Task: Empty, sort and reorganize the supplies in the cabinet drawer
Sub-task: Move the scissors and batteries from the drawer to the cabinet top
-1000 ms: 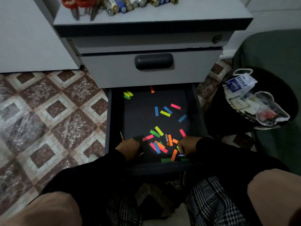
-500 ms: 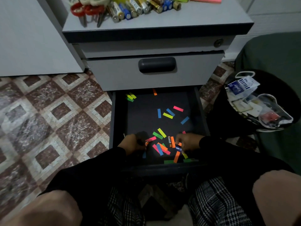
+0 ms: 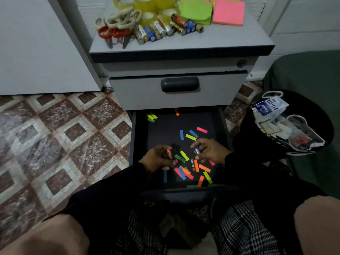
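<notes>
drawer point(image 3: 223, 124): bottom one of the cabinet point(image 3: 176, 96), pulled all the way out, dark inside
sticky flags point(image 3: 191, 137): little neon strips all over the drawer floor, thickest near the front edge, a few greenish ones in the back left corner, one orange at the back edge
left hand point(image 3: 156, 160): over the front left part of the drawer, fingers curled round an orange battery point(image 3: 169, 153)
right hand point(image 3: 209, 150): over the front right part, pinching a blue-and-silver battery point(image 3: 197, 150) between thumb and fingers
loose battery point(image 3: 193, 164): black and orange one lying among the flags near the front edge, between the two hands
cabinet top point(image 3: 230, 39): row of batteries point(image 3: 165, 29) near the middle, red-handled scissors point(image 3: 112, 34) at the left edge, tape rolls point(image 3: 152, 4) at the back, green and pink sticky note pads point(image 3: 228, 12) toward the back right corner
bin point(image 3: 316, 115): black, on the floor just right of the drawer, full of packaging and plastic scraps
</notes>
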`<action>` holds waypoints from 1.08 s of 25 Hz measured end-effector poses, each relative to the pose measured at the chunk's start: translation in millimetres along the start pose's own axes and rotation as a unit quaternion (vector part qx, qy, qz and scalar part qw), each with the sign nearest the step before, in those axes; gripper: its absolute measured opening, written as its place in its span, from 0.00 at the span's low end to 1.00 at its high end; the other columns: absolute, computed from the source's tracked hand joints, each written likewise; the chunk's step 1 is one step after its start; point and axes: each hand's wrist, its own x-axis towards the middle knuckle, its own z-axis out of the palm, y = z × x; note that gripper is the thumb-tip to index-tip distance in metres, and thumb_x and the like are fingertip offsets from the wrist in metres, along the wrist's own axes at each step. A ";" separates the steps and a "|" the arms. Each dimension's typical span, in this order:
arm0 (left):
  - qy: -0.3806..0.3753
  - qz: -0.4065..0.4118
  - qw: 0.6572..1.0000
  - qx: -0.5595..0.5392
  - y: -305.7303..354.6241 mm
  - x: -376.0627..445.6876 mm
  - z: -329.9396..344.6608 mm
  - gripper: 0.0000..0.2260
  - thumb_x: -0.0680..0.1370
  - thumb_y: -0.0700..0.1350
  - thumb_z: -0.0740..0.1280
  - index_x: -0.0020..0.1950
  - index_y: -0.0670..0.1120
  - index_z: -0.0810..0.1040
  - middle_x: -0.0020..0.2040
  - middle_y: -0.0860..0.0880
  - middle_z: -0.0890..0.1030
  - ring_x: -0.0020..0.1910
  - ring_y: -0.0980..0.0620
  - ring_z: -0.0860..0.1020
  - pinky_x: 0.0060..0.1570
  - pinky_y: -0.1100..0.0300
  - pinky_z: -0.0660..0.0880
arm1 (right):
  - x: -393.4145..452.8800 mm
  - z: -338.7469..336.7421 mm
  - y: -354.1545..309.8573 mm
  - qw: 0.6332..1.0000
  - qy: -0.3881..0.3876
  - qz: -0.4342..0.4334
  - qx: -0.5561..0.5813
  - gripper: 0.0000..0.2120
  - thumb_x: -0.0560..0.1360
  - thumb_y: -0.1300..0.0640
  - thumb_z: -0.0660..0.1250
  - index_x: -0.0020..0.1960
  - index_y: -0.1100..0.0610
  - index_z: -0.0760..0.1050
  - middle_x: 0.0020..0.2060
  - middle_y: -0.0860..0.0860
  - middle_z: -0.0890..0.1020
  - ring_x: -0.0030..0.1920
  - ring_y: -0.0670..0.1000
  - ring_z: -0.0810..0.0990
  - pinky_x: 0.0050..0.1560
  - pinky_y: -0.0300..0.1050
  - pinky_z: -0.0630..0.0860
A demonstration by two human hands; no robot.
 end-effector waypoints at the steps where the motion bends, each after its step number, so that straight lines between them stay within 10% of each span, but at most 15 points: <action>1: -0.006 0.010 1.000 0.017 2.6 -4.0 1.7 0.19 0.70 0.27 0.68 0.55 0.44 0.71 0.41 0.45 0.79 0.29 0.58 0.80 0.29 0.66 0.76 | -3.3 -0.4 -4.1 1.000 0.009 -0.005 0.021 0.16 0.71 0.73 0.66 0.53 0.57 0.72 0.42 0.53 0.75 0.39 0.49 0.77 0.36 0.38 0.78; 6: 0.069 0.088 0.980 0.163 25.9 -28.6 0.9 0.21 0.69 0.35 0.74 0.59 0.45 0.75 0.51 0.46 0.77 0.43 0.52 0.81 0.46 0.58 0.78 | -18.4 -4.5 -28.3 0.989 0.106 0.008 0.105 0.19 0.72 0.75 0.62 0.54 0.57 0.62 0.46 0.59 0.74 0.36 0.50 0.77 0.30 0.35 0.76; 11: 0.146 0.196 0.914 0.322 85.8 -61.6 -4.1 0.28 0.69 0.42 0.76 0.67 0.44 0.72 0.57 0.48 0.73 0.52 0.54 0.75 0.47 0.74 0.66 | -33.9 -24.7 -73.0 0.982 0.141 -0.006 0.128 0.15 0.71 0.76 0.65 0.46 0.58 0.67 0.39 0.56 0.73 0.35 0.49 0.75 0.26 0.33 0.75; 15: 0.177 0.237 0.910 0.289 133.8 -83.4 -10.8 0.24 0.69 0.40 0.75 0.62 0.40 0.71 0.52 0.47 0.76 0.51 0.51 0.77 0.56 0.59 0.75 | -51.0 -43.3 -120.6 0.980 0.161 -0.029 0.114 0.13 0.71 0.77 0.64 0.45 0.61 0.69 0.37 0.55 0.71 0.34 0.49 0.75 0.27 0.33 0.76; 18: 0.190 0.258 0.895 0.311 167.5 -93.9 -17.4 0.21 0.71 0.42 0.74 0.61 0.40 0.72 0.56 0.44 0.76 0.53 0.51 0.76 0.48 0.65 0.71 | -59.3 -59.2 -158.5 0.976 0.185 -0.057 0.105 0.13 0.71 0.76 0.64 0.40 0.59 0.69 0.37 0.55 0.73 0.36 0.50 0.76 0.32 0.37 0.78; 27: 0.293 0.312 0.770 0.473 250.3 -79.0 -48.6 0.23 0.72 0.54 0.71 0.64 0.48 0.71 0.60 0.48 0.76 0.61 0.47 0.74 0.63 0.50 0.68 | -48.6 -110.0 -241.6 0.958 0.260 -0.117 -0.009 0.10 0.70 0.70 0.68 0.41 0.56 0.72 0.37 0.53 0.76 0.35 0.49 0.73 0.34 0.41 0.72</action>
